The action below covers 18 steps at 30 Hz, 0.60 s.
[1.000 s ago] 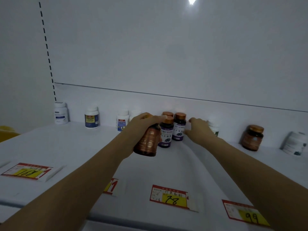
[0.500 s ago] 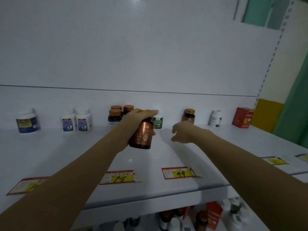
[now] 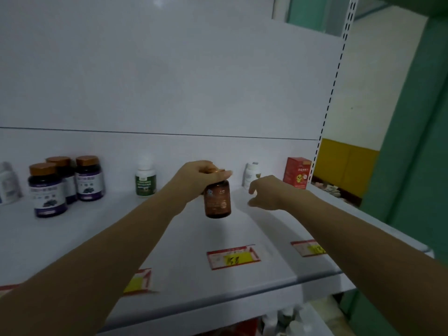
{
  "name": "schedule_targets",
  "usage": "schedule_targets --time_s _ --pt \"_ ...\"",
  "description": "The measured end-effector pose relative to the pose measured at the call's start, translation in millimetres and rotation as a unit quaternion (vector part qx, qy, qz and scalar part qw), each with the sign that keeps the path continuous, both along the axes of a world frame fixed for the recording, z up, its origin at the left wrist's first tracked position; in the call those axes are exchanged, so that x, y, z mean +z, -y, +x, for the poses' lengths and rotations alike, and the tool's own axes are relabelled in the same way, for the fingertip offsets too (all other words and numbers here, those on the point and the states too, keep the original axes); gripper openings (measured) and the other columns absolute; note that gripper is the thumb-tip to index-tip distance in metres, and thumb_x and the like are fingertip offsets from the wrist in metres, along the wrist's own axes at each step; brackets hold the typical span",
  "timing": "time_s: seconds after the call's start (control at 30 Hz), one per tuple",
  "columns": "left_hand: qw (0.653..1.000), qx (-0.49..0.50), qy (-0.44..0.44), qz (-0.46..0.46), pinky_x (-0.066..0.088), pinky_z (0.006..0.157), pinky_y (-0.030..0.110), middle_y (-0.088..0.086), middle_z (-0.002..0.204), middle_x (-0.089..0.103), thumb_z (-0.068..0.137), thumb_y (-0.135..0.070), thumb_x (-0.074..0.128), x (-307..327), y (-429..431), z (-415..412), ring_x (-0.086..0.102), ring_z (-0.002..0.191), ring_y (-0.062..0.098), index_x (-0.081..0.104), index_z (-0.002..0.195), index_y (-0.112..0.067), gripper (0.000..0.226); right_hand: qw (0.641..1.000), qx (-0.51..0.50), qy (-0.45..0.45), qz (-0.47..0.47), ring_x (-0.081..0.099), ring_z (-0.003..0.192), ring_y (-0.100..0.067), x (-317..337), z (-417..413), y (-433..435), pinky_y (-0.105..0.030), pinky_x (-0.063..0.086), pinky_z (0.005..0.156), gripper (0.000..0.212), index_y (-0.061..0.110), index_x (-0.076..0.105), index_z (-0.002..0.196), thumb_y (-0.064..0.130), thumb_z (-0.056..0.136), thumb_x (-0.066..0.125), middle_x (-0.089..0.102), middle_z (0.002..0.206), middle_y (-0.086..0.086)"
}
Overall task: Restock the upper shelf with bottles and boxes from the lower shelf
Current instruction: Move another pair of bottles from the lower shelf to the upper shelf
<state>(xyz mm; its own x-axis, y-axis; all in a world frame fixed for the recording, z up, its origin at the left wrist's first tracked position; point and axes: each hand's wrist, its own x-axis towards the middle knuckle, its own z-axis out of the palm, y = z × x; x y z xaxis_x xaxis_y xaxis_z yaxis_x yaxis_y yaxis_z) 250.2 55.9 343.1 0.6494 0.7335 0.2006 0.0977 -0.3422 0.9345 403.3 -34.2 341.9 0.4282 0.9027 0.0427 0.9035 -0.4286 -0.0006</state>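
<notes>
A red-and-yellow price tag [image 3: 233,257] sits lower centre — at right, a yellow panel [image 3: 344,163] beside a green wall [image 3: 417,141].

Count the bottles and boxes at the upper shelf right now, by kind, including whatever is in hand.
Dark purple-labelled bottles with copper caps: 3
White plastic bottles, one cut off at the left edge: 3
Amber brown bottle, gripped by the left hand: 1
Red cardboard box: 1
Total: 8
</notes>
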Motion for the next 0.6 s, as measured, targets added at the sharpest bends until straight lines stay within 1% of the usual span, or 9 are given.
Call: schedule_targets --time_s 0.07,0.1,0.17,0.23,0.3,0.37,0.43,0.53,0.6 --pt "0.999 0.033 -0.020 0.020 0.046 0.067 0.022 -0.007 0.088 0.058 0.078 -0.028 0.074 0 -3 27 0.054 0.086 0.016 0.061 0.097 -0.013 0.027 1.000 0.022 0.000 0.005 0.055 0.116 -0.027 -1 23 -1 -0.029 0.045 0.093 0.040 0.003 0.057 0.127 0.027 0.095 0.053 0.057 0.128 -0.015" --pt "0.998 0.052 -0.035 0.030 0.048 0.069 0.025 -0.004 0.087 0.059 0.077 -0.028 0.076 0 -7 39 0.055 0.084 0.018 0.061 0.096 -0.012 0.029 0.999 0.034 -0.003 0.003 0.055 0.115 -0.027 -2 33 -3 -0.029 0.045 0.093 0.039 0.003 0.057 0.127 0.026 0.095 0.053 0.057 0.128 -0.015" --pt "0.990 0.094 -0.077 0.071 0.049 0.071 0.030 0.005 0.094 0.062 0.074 -0.030 0.078 -2 -17 59 0.057 0.088 0.022 0.064 0.100 -0.005 0.038 0.998 0.056 -0.011 -0.003 0.055 0.115 -0.027 -6 50 -7 -0.029 0.045 0.094 0.039 0.003 0.056 0.127 0.026 0.095 0.053 0.056 0.128 -0.015" --pt "0.973 0.137 -0.125 0.135 0.046 0.072 0.029 0.008 0.104 0.062 0.075 -0.032 0.077 -4 -26 75 0.057 0.096 0.023 0.064 0.107 -0.005 0.044 0.997 0.077 -0.021 -0.012 0.054 0.117 -0.027 -9 63 -12 -0.029 0.044 0.095 0.040 0.004 0.055 0.128 0.027 0.096 0.052 0.055 0.129 -0.015" --pt "0.948 0.171 -0.172 0.207 0.041 0.075 0.027 0.009 0.111 0.062 0.077 -0.035 0.074 -3 -33 86 0.054 0.096 0.020 0.063 0.110 -0.006 0.045 0.995 0.096 -0.027 -0.020 0.054 0.117 -0.028 -12 74 -19 -0.029 0.044 0.096 0.040 0.004 0.053 0.130 0.026 0.096 0.050 0.054 0.130 -0.015" --pt "0.929 0.193 -0.199 0.245 0.036 0.075 0.026 0.009 0.112 0.062 0.078 -0.037 0.073 0 -42 95 0.049 0.091 0.017 0.062 0.111 -0.007 0.045 0.993 0.112 -0.032 -0.019 0.054 0.116 -0.027 -15 81 -27 -0.030 0.044 0.096 0.039 0.005 0.052 0.130 0.024 0.096 0.050 0.055 0.129 -0.014" --pt "0.915 0.206 -0.218 0.270 0.037 0.077 0.028 0.009 0.111 0.062 0.078 -0.038 0.072 1 -53 102 0.048 0.091 0.019 0.062 0.109 -0.008 0.045 0.992 0.123 -0.037 -0.015 0.056 0.114 -0.027 -18 86 -36 -0.030 0.045 0.095 0.036 0.003 0.053 0.128 0.021 0.096 0.049 0.056 0.127 -0.014" --pt "0.887 0.205 -0.265 0.318 0.036 0.091 0.033 0.009 0.108 0.064 0.080 -0.048 0.066 -1 -67 115 0.046 0.105 0.028 0.062 0.107 -0.011 0.045 0.990 0.136 -0.044 -0.009 0.056 0.112 -0.026 -21 89 -47 -0.031 0.047 0.094 0.036 0.004 0.054 0.126 0.021 0.096 0.050 0.057 0.124 -0.013" --pt "0.880 0.200 -0.283 0.325 0.033 0.090 0.033 0.010 0.108 0.063 0.083 -0.048 0.062 -3 -73 121 0.039 0.108 0.029 0.061 0.110 -0.010 0.046 0.989 0.142 -0.045 -0.012 0.056 0.112 -0.026 -23 92 -52 -0.032 0.047 0.094 0.036 0.005 0.053 0.127 0.022 0.095 0.051 0.057 0.124 -0.012"
